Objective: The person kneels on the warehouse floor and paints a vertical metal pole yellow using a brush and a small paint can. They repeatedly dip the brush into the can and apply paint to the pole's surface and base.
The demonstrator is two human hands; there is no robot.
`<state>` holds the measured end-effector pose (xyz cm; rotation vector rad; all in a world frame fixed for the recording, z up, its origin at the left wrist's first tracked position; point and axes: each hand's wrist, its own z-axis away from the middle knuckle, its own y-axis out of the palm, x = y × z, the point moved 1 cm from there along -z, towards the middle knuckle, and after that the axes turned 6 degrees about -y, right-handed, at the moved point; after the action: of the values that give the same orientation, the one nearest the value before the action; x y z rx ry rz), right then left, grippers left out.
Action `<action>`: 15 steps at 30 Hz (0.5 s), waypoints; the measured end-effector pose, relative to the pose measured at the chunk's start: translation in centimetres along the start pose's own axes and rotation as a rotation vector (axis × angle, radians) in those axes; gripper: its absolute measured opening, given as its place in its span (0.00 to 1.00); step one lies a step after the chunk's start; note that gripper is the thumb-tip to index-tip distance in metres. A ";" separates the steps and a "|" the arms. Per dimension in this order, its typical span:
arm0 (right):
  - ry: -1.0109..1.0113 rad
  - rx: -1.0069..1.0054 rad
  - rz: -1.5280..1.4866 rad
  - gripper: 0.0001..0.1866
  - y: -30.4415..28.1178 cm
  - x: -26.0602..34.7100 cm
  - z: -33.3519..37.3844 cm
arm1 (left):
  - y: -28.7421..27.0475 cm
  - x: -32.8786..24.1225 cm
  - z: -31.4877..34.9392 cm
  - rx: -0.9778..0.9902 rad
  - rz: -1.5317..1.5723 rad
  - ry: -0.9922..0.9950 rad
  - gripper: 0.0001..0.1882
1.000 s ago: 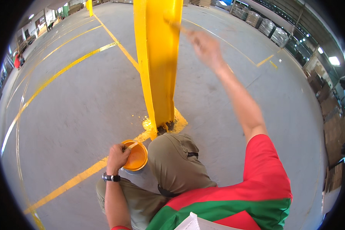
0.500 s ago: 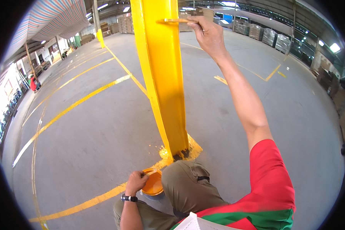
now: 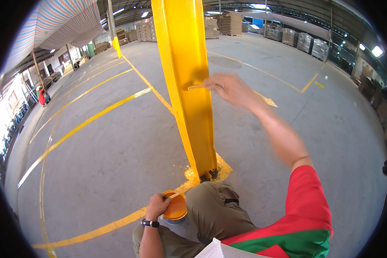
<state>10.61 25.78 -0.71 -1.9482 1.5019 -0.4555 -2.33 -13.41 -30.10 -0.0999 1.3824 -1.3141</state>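
Observation:
My right hand (image 3: pixel 230 89) is closed around a paintbrush (image 3: pixel 196 87), slightly blurred by motion. Its bristles touch the inner face of an upright yellow steel column (image 3: pixel 184 47), about midway up what shows of it. Down by my knee, my left hand (image 3: pixel 158 204) is closed at the rim of a small paint bucket (image 3: pixel 175 210) with orange-yellow paint inside. A pale flat stick (image 3: pixel 174 195) juts from its fingers over the bucket's opening; its lower end is hard to make out. Yellow paint (image 3: pixel 223 168) is splashed around the column's dark foot.
Yellow lines (image 3: pixel 94 117) run across the grey concrete floor. My bent knee (image 3: pixel 208 204) is close to the bucket and the column's base. Stacked cardboard (image 3: pixel 231 24) and wrapped pallets (image 3: pixel 306 42) stand far back. Another person (image 3: pixel 42 96) crouches at far left.
My right hand has come down along the column with the paintbrush, from near its top to about midway. The left hand keeps its place at the bucket. The whole view has shifted slightly.

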 end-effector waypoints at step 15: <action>0.232 -0.390 -0.309 0.12 -5.1 -0.6 -3.1 | -11.0 -5.0 2.5 -0.085 0.151 -0.097 0.13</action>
<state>12.33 26.27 5.03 -2.5271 1.5210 -0.5702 -5.47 -15.50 -18.33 -0.1131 1.3372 -1.1115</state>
